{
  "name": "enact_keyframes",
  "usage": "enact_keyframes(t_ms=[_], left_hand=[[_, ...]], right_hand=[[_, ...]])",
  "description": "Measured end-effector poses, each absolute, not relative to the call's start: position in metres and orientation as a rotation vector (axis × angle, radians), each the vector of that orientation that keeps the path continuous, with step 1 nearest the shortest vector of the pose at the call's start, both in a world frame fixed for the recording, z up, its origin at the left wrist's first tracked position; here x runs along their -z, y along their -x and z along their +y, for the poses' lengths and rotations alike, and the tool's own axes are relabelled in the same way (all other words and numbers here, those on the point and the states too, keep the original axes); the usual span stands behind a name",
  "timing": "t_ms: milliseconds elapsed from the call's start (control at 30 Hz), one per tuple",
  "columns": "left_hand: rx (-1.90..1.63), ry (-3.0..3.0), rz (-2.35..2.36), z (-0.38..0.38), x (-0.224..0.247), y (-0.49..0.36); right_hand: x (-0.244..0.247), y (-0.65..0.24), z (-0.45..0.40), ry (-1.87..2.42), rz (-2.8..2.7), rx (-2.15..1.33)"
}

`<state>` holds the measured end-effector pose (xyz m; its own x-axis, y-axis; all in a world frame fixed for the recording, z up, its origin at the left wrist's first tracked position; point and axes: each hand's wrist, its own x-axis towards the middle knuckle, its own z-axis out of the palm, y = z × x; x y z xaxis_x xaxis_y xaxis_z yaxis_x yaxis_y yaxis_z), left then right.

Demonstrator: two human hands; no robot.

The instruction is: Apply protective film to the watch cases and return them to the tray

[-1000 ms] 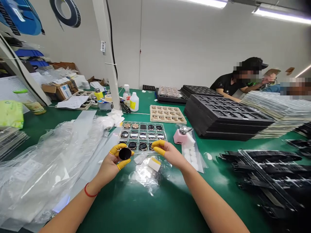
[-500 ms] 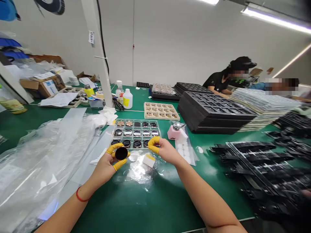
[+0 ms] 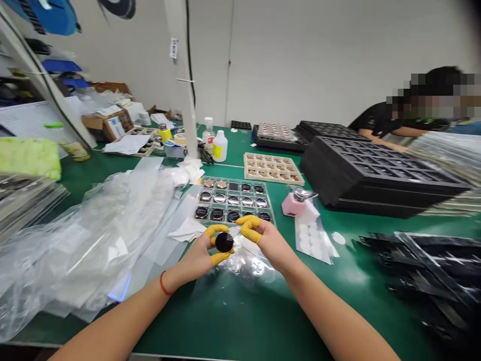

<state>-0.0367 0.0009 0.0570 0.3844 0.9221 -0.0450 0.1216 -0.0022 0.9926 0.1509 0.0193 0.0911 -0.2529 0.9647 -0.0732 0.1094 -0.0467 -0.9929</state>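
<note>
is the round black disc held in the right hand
No, the left hand holds the round black disc by its edge, with the right hand close beside it.

From my remote seat I can read no text. I make out dark marks too small to decipher on the squarish pink plastic bottle [image 3: 292, 204], a yellow label [image 3: 219, 152] on the white plastic bottle [image 3: 220, 139], and a blurred white sticker [image 3: 173, 48] on the upright white post [image 3: 184, 67].

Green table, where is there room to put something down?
The table shows bare between the arms, nearer than the clear film, and between the right arm and the black straps. It's crowded at left, under bags, and at back right, around black trays.
</note>
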Motion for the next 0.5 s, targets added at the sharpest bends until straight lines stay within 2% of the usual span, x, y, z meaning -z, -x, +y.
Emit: enact_keyframes(t_ms=[500], left_hand=[[-0.828,-1.470,0.939,-0.001,-0.058,0.038]], right_hand=[[-0.077,-0.136,0.016,1.247,-1.643,-1.356]])
